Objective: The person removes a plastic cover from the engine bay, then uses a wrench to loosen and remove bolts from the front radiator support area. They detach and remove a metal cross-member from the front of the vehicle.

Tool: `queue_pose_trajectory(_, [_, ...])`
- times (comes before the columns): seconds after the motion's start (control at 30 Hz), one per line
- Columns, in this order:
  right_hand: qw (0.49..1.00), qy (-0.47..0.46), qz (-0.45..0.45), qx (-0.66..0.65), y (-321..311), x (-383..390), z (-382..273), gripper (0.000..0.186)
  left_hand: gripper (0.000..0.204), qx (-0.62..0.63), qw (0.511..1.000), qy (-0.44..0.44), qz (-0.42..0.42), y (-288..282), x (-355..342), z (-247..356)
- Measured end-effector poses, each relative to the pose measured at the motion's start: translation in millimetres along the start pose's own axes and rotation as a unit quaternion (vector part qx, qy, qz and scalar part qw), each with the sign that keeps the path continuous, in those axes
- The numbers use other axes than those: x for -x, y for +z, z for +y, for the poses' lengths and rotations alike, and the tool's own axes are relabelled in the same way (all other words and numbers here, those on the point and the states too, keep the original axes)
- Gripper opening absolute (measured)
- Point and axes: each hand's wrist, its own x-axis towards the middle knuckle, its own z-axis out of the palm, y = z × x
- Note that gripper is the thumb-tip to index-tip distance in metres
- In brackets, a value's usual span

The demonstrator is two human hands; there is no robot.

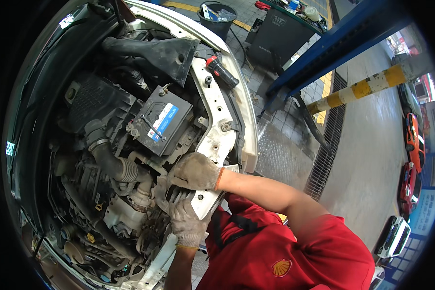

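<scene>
My right hand (pixel 195 171), in a dirty grey work glove, is closed with its fingers curled down beside the front crossmember (pixel 209 198) of a car's engine bay. Just nearer is my left hand (pixel 186 223), gloved the same way, its fingers bent in by the same white metal. A grey hose (pixel 160 194) runs down right beside both hands. Whatever the fingers grip is hidden behind the gloves and the metal. Beyond my right hand stands a black car battery (pixel 152 113) with a blue and white label.
A black and red flashlight (pixel 222 71) lies on the front edge of the bay. An air duct (pixel 150 53) and a ribbed intake hose (pixel 118 164) fill the bay. Outside are a black bucket (pixel 217 21), a blue lift post (pixel 338 46) and a floor grate (pixel 326 154).
</scene>
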Motion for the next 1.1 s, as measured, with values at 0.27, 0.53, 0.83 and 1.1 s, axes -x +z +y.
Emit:
queue_pose_trajectory(0.27, [0.996, 0.018, -0.087, 0.018, -23, -8, -4, 0.036, 0.085, -0.014, 0.999, 0.024, -0.04, -17, -21, 3])
queue_pose_trajectory(0.53, [0.998, -0.042, 0.046, -0.031, -63, 13, -21, 0.045, 0.094, 0.019, 0.995, 0.019, -0.091, -33, -40, 8])
queue_pose_trajectory(0.83, [0.995, -0.003, -0.015, 0.096, -33, 4, 5, 0.066, 0.101, 0.097, 0.977, -0.038, -0.184, -29, -41, 3])
queue_pose_trajectory(1.1, [0.987, 0.036, -0.084, -0.135, -74, -5, -5, 0.04, 0.079, 0.081, 0.987, -0.009, -0.142, -22, -38, 1])
